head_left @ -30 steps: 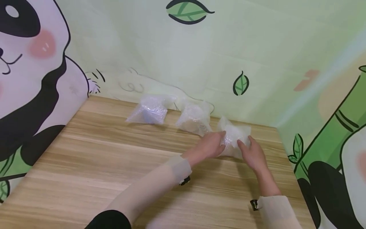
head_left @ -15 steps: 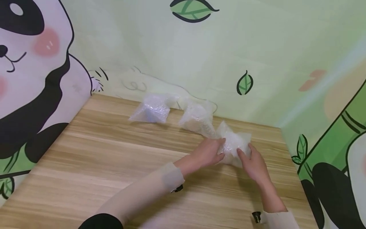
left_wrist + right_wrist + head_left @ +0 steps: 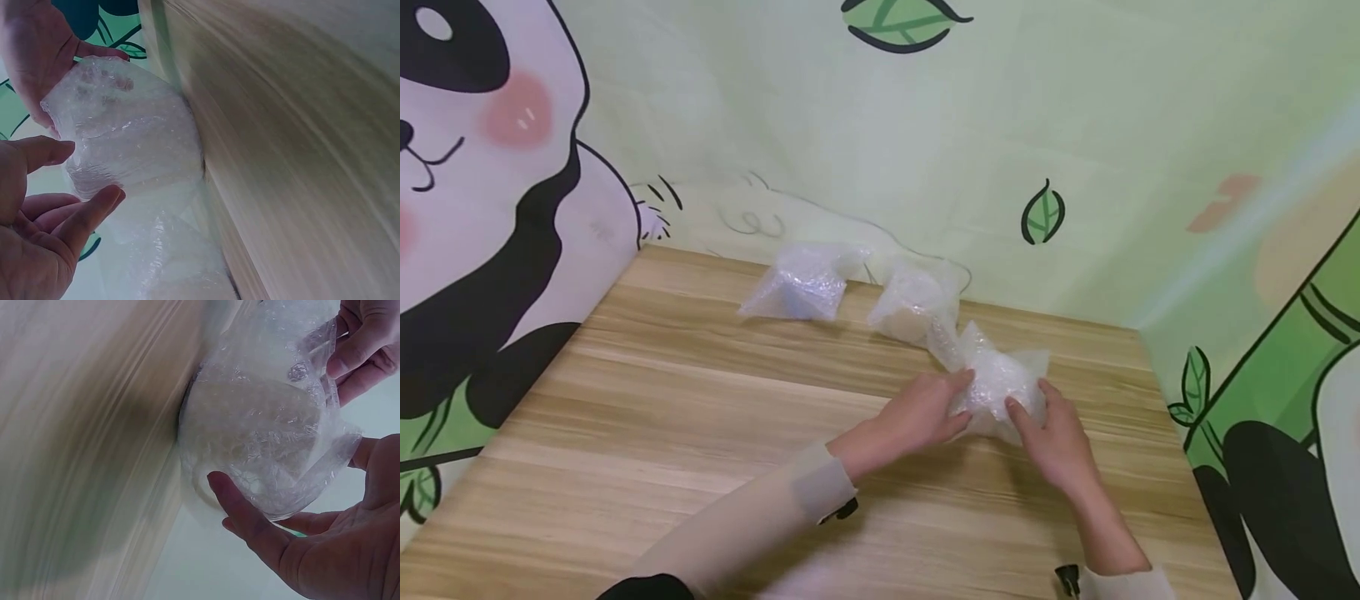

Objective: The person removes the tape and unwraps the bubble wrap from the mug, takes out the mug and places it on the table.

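Note:
A bubble-wrapped package (image 3: 996, 392) sits on the wooden table, with something pale inside that the wrap blurs. My left hand (image 3: 921, 412) grips its left side, thumb toward me. On the opposite side my right hand (image 3: 1063, 437) holds it between a thumb in front and fingers behind. In the right wrist view, the right thumb (image 3: 240, 506) lies on the clear wrap (image 3: 256, 425), near a round rim seen through it. Left thumb (image 3: 94, 219) and forefinger meet the package's edge in the left wrist view. The far fingers are partly hidden.
Two more bubble-wrapped packages stand in a row along the back: one (image 3: 917, 304) with something beige inside, close beside the held one, and one (image 3: 801, 287) with something bluish farther left. A printed panda backdrop (image 3: 925, 150) rises behind the wooden table (image 3: 700, 467).
Both hands have drawn the right package toward me and slightly left, away from the back wall. Their hold on it looks the same. The other two packages stay put.

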Demonstrator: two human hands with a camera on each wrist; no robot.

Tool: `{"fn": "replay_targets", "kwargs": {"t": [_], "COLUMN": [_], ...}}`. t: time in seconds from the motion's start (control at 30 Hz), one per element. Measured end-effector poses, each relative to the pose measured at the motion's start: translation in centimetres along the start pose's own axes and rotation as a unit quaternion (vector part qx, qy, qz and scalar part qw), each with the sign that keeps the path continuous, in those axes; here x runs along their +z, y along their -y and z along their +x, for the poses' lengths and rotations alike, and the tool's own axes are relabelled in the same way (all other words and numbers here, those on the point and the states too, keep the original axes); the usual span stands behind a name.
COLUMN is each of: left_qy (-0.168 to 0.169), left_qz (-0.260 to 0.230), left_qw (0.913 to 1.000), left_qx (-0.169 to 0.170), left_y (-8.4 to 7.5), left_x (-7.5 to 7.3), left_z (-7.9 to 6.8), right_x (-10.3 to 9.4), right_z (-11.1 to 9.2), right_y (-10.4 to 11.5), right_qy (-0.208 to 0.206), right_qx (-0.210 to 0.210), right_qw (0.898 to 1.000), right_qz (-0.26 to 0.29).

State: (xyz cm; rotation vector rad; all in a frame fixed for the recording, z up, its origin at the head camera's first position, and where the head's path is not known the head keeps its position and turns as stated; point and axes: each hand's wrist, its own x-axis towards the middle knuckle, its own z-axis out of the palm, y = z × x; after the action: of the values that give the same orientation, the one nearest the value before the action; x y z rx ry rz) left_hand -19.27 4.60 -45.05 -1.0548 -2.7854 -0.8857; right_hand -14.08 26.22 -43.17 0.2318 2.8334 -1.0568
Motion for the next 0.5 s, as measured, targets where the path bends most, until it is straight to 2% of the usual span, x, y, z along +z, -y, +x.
{"fn": "replay_targets", "kwargs": {"t": [0.17, 0.5], "left_qy": [-0.004, 0.001], "left_qz": [-0.004, 0.002], "left_qw": [1.0, 1.0], "left_qx": [-0.004, 0.005], "left_y": [-0.1, -1.3], "left_x": [-0.3, -0.7], "left_z": [-0.7, -2.2], "right_x": [0.4, 0.3], "right_z": [-0.8, -2.9], "right_y": [0.3, 0.3], "right_qy": [-0.001, 0.0], "right_qx": [0.003, 0.015], "right_qw": [1.0, 1.0], "right_qz": [-0.007, -0.012]}}
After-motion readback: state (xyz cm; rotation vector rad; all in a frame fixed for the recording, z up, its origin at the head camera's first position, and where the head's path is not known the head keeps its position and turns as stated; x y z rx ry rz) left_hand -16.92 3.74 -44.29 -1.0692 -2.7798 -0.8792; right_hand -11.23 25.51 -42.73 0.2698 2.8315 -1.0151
